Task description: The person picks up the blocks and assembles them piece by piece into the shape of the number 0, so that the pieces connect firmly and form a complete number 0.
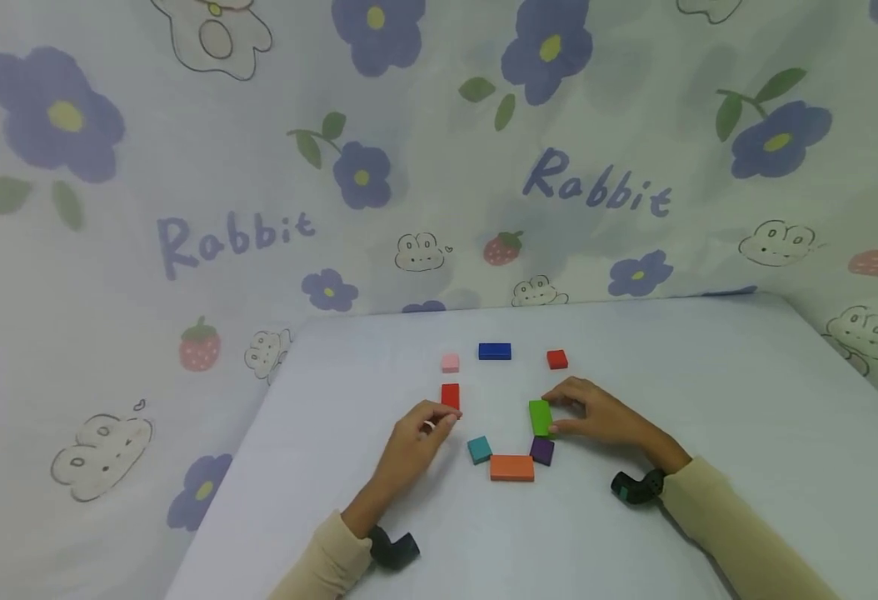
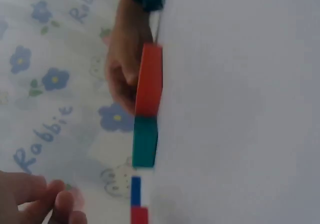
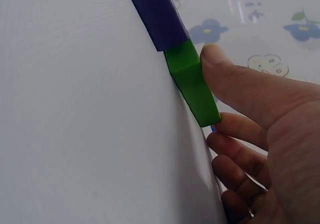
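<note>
My right hand (image 1: 596,414) holds a green rectangular block (image 1: 540,417) by its ends, thumb at the near end and fingers at the far one. The right wrist view shows the thumb (image 3: 215,58) and index finger against the green block, which meets the purple block (image 3: 160,18). My left hand (image 1: 414,433) hovers by the near end of a red rectangular block (image 1: 450,395), its fingers loosely bent with nothing visible between them. Between the hands lie a teal block (image 1: 480,450) and an orange rectangular block (image 1: 511,468), touching at a corner.
Farther back on the white table (image 1: 679,358) are a pink block (image 1: 450,363), a blue rectangular block (image 1: 495,352) and a small red block (image 1: 556,359). Together the blocks form a loose ring. A printed cloth (image 1: 439,150) hangs behind the table's far edge.
</note>
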Demonstrator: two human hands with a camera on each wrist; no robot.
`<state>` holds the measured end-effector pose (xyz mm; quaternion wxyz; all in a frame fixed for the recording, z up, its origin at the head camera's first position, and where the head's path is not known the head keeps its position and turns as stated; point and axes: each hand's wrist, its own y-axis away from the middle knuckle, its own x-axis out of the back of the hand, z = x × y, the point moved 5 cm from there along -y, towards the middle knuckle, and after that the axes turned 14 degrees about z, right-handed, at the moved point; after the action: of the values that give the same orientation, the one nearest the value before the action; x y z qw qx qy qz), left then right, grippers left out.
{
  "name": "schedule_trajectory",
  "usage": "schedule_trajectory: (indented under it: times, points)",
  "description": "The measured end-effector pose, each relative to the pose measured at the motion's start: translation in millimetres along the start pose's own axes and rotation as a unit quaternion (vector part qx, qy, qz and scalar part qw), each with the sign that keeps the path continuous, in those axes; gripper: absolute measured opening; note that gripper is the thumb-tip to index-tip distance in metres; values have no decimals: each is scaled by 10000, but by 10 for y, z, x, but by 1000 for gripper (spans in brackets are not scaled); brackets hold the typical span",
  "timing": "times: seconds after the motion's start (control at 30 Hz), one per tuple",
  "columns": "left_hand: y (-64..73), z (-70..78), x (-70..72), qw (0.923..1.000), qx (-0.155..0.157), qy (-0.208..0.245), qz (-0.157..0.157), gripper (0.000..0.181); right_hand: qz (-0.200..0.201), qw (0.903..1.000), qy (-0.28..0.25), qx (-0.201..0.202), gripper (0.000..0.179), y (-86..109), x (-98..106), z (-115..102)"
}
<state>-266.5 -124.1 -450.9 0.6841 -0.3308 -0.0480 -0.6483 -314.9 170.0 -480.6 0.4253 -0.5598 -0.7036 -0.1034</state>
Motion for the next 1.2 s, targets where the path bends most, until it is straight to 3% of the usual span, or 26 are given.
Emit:
schedule_trajectory:
  times: [0.1,0.17,0.37,0.47,0.63,1.2]
  points:
    - [-187,-41,188,9990,121,-352,231,19,0,10000,8,-28,55,-21,-23,-21]
    - [-324,-93,269,9972,224,-693,179,22,69,10000,16,-42,54,-28,-14,-30]
    - [-600,-282,338,9882,533,-1274,-666,43,194,9998,-18,81,53,-58,18,-32]
    - [-639,-367,310,9832,581,-1347,-1083,54,157,9997,-36,169,54,-69,10,-25]
    - [-643,-441,222,9779,330,-1404,-1514,63,90,9999,-23,101,56,-72,6,-22]
    - [-606,-472,60,9685,140,-1617,-1887,68,52,10000,27,-23,54,-16,1,-10]
